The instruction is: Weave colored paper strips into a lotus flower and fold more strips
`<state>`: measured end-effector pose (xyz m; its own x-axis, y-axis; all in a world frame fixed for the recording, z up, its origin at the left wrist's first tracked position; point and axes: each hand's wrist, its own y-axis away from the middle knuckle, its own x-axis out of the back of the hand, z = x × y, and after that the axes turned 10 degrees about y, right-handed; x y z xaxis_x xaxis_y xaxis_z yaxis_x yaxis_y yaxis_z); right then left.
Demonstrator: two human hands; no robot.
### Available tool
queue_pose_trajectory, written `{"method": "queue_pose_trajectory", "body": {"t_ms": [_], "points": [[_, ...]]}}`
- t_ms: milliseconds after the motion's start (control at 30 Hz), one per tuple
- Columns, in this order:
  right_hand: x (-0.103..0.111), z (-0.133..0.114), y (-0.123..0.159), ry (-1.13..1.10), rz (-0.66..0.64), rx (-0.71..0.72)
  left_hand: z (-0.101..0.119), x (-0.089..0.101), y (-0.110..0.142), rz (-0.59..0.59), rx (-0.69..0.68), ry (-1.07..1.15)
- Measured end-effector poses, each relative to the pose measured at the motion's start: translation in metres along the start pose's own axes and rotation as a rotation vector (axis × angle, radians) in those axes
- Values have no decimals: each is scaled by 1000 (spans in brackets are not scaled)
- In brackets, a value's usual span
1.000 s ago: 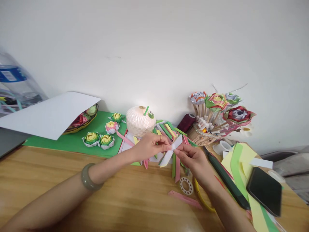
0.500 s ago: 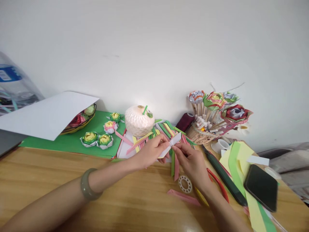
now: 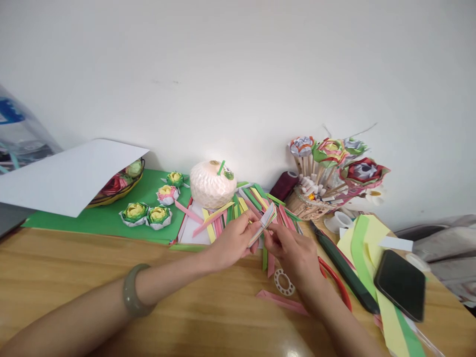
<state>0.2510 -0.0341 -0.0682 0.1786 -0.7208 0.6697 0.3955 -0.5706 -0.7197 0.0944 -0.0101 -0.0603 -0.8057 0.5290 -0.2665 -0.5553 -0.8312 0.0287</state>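
My left hand [image 3: 231, 243] pinches a small bundle of folded paper strips [image 3: 267, 218], white on top with coloured layers beneath. The bundle is tilted, and a thin line crosses its middle. My right hand [image 3: 295, 252] is close against the bundle's right side, fingers curled in a pinch. What those fingertips hold is too small to make out. Below and behind the hands lie loose folded strips [image 3: 209, 219] in pink, yellow and green. A pink folded strip [image 3: 280, 302] and a white ring with holes [image 3: 284, 282] lie on the table nearer to me.
A wrapped coconut [image 3: 211, 186] stands behind the hands. Several paper lotus flowers [image 3: 159, 215] sit on green card [image 3: 100, 225] at left. To the right are a thread spool [image 3: 284, 185], a pot of paper flowers [image 3: 307, 203], a dark green cutter [image 3: 345, 270], red-handled scissors [image 3: 336, 282] and a phone [image 3: 400, 285].
The bundle has turned in my left hand, so its coloured edges now show. My right hand has rolled over, its knuckles now higher beside the bundle. The view has shifted slightly.
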Motion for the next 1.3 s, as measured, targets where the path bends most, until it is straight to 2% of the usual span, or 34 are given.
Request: {"method": "queue_pose_trajectory", "body": {"t_ms": [233, 467, 600, 667, 800, 900, 1000, 1133, 1300], "points": [[2, -1, -3, 16, 35, 39, -2, 0, 2, -28, 19, 61], [1, 0, -3, -1, 48, -27, 6, 1, 8, -49, -109, -88], [2, 0, -4, -39, 2, -45, 8, 1, 8, -40, -147, -129], [3, -1, -5, -58, -27, -50, 6, 2, 7, 10, -185, -227], [8, -5, -6, -134, -90, -72, 0, 6, 3, 118, -309, -559], [11, -6, -8, -266, -177, -110, -4, 9, 1, 131, -379, -751], [13, -6, -9, -344, -233, -117, -7, 10, 1, 107, -394, -887], [13, -4, -8, -388, -249, -40, -8, 11, 0, 79, -413, -929], [12, -5, -7, -288, -199, 42, -7, 12, -1, 104, -424, -871]]}}
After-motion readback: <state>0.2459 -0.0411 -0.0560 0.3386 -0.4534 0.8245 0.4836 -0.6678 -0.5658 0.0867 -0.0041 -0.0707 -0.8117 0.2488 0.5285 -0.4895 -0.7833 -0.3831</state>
